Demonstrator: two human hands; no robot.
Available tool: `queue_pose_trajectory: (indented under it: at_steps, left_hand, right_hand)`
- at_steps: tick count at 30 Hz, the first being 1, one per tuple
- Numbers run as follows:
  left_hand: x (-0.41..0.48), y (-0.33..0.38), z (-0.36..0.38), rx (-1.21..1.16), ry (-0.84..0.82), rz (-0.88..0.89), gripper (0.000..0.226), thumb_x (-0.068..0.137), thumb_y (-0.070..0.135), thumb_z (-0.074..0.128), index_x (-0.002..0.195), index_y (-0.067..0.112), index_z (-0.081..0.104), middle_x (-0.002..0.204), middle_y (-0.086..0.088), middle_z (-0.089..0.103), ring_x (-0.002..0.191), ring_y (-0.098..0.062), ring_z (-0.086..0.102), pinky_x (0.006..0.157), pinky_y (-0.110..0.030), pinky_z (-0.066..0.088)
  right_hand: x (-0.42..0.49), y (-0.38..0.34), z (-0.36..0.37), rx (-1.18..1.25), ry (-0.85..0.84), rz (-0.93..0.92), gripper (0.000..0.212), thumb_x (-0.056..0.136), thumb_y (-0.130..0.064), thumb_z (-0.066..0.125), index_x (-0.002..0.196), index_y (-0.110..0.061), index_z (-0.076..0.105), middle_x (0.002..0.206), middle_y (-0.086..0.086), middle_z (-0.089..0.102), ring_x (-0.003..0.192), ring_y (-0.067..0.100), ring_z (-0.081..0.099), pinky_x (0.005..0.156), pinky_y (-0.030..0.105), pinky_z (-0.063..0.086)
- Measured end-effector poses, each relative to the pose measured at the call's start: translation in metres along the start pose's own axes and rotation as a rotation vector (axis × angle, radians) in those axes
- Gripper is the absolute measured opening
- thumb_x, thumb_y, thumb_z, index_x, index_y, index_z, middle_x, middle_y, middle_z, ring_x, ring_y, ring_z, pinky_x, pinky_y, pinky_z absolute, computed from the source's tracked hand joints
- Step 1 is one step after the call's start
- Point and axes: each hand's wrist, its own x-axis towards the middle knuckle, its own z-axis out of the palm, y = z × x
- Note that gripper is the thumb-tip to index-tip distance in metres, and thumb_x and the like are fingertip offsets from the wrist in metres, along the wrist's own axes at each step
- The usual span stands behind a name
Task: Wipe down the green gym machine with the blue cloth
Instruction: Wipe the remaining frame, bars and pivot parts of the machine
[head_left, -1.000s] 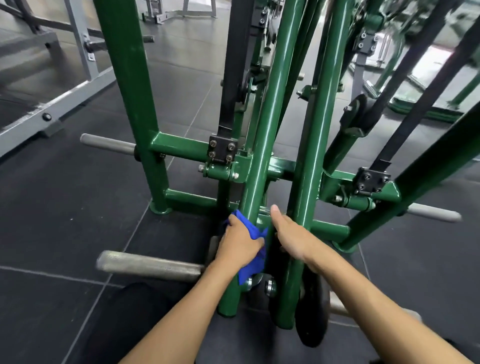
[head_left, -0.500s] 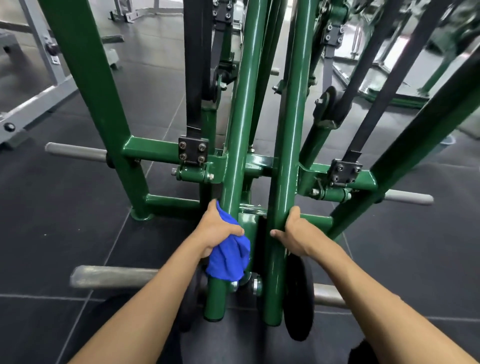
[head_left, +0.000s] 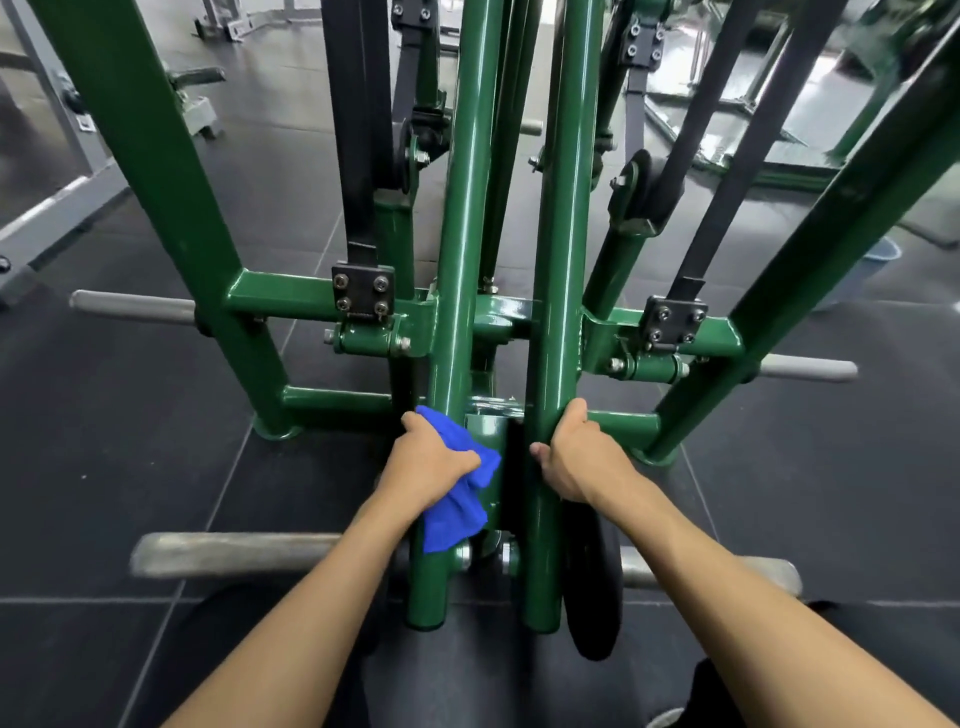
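The green gym machine (head_left: 291, 296) fills the view, with two glossy green upright bars side by side in the middle. My left hand (head_left: 426, 460) grips the blue cloth (head_left: 457, 509) and wraps it round the lower part of the left upright bar (head_left: 462, 260). Part of the cloth hangs loose below my fingers. My right hand (head_left: 576, 457) grips the lower part of the right upright bar (head_left: 558, 260), thumb on its inner side.
Grey plate pegs stick out at left (head_left: 130, 306), right (head_left: 810, 368) and low in front (head_left: 228, 553). A black weight plate (head_left: 592, 587) sits beside the right bar. Black belts run up the frame. Dark rubber floor tiles lie all around; a grey rack (head_left: 57, 218) stands far left.
My left hand slid the cloth up the left bar. My right hand moved from between the bars to a grip on the right bar. The view shifted closer and higher.
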Motion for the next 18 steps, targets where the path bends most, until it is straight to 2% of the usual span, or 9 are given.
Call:
queue_pose_trajectory:
  at_steps: [5, 7, 11, 13, 16, 18]
  left_hand:
    - [-0.002, -0.007, 0.000, 0.127, -0.047, -0.047, 0.086, 0.082, 0.039, 0.079, 0.139, -0.004, 0.031, 0.131, -0.017, 0.057, 0.110, -0.032, 0.062, 0.085, -0.035, 0.052]
    - [-0.004, -0.009, 0.003, 0.194, -0.051, -0.048, 0.084, 0.083, 0.041, 0.078, 0.136, -0.004, 0.030, 0.132, -0.018, 0.057, 0.111, -0.034, 0.061, 0.090, -0.038, 0.052]
    - [-0.017, -0.009, 0.012, 0.131, -0.044, -0.041, 0.065, 0.092, 0.032, 0.073, 0.129, 0.003, 0.027, 0.133, -0.023, 0.056, 0.105, -0.035, 0.057, 0.082, -0.034, 0.043]
    - [-0.025, -0.011, 0.022, 0.088, 0.001, -0.015, 0.065, 0.095, 0.026, 0.070, 0.135, 0.004, 0.023, 0.139, -0.026, 0.050, 0.118, -0.040, 0.056, 0.091, -0.037, 0.044]
    - [-0.037, -0.019, 0.038, 0.057, 0.073, 0.026, 0.088, 0.096, 0.022, 0.068, 0.155, 0.003, 0.005, 0.150, -0.028, 0.035, 0.134, -0.044, 0.045, 0.110, -0.043, 0.038]
    - [-0.039, -0.022, 0.043, 0.024, 0.094, 0.032, 0.097, 0.095, 0.021, 0.069, 0.159, 0.006, -0.003, 0.153, -0.027, 0.031, 0.138, -0.044, 0.040, 0.113, -0.044, 0.034]
  right_hand:
    - [0.002, -0.003, 0.005, 0.003, 0.036, 0.001, 0.047, 0.106, -0.036, 0.053, 0.127, -0.001, 0.030, 0.134, 0.026, 0.050, 0.119, 0.043, 0.058, 0.079, 0.038, 0.038]
    - [0.004, -0.003, 0.007, 0.004, 0.047, 0.010, 0.049, 0.106, -0.035, 0.053, 0.129, 0.001, 0.029, 0.134, 0.027, 0.049, 0.119, 0.043, 0.058, 0.079, 0.038, 0.038]
    - [0.005, -0.004, 0.013, -0.007, 0.073, 0.020, 0.049, 0.106, -0.035, 0.052, 0.129, 0.002, 0.028, 0.133, 0.027, 0.049, 0.117, 0.042, 0.060, 0.077, 0.037, 0.039]
    - [0.005, -0.005, 0.014, -0.001, 0.087, 0.019, 0.049, 0.107, -0.035, 0.051, 0.129, 0.002, 0.028, 0.133, 0.025, 0.049, 0.116, 0.042, 0.060, 0.077, 0.037, 0.040]
    - [0.004, -0.003, 0.015, 0.020, 0.092, 0.013, 0.049, 0.106, -0.035, 0.053, 0.129, 0.000, 0.028, 0.133, 0.024, 0.048, 0.115, 0.042, 0.060, 0.078, 0.039, 0.040]
    - [0.004, -0.002, 0.015, 0.022, 0.104, 0.003, 0.048, 0.106, -0.035, 0.053, 0.128, -0.001, 0.029, 0.132, 0.024, 0.049, 0.114, 0.043, 0.060, 0.078, 0.039, 0.040]
